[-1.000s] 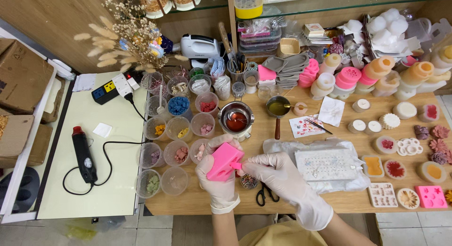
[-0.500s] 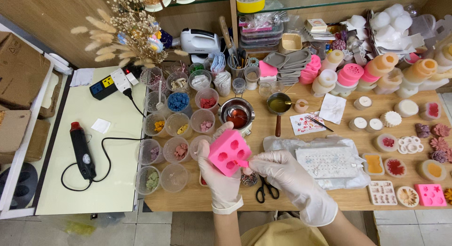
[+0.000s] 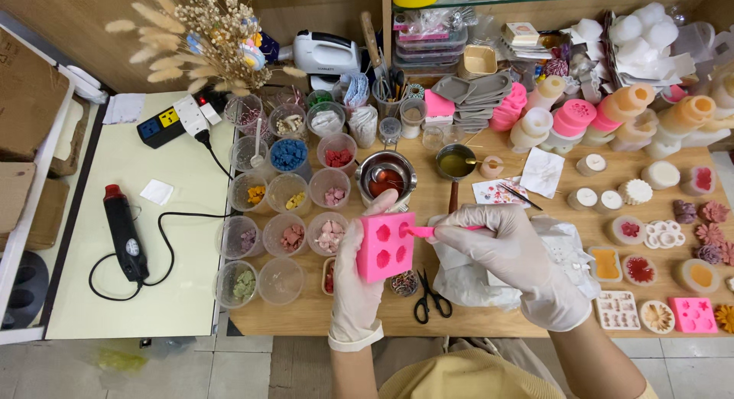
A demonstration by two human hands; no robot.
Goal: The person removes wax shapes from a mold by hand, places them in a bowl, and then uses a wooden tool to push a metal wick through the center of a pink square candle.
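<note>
Left hand [image 3: 359,280], white glove: clamped on a pink block mould [image 3: 386,246], thumb along its top edge, fingers behind; the mould is lifted off the wooden table [image 3: 535,315], its cavities turned toward the camera, several holding red pieces.

Right hand [image 3: 511,254], white glove: fingers closed round a thin pink tool [image 3: 436,231], whose tip touches the mould's right edge. The hands are close together, joined through tool and mould.

Below the hands: black scissors [image 3: 430,298] lying flat on the table.

Under the right hand: crumpled clear plastic wrap [image 3: 566,246].

Just beyond the left hand: a small metal pot [image 3: 386,177] of red liquid.

Left of the left hand: a cluster of clear plastic cups [image 3: 284,208] with coloured bits.

Far left of the left hand: a black heat gun [image 3: 125,235] with coiled cord, on a pale surface.

Right of the right hand: small finished wax pieces and a flat pink mould [image 3: 693,313].
</note>
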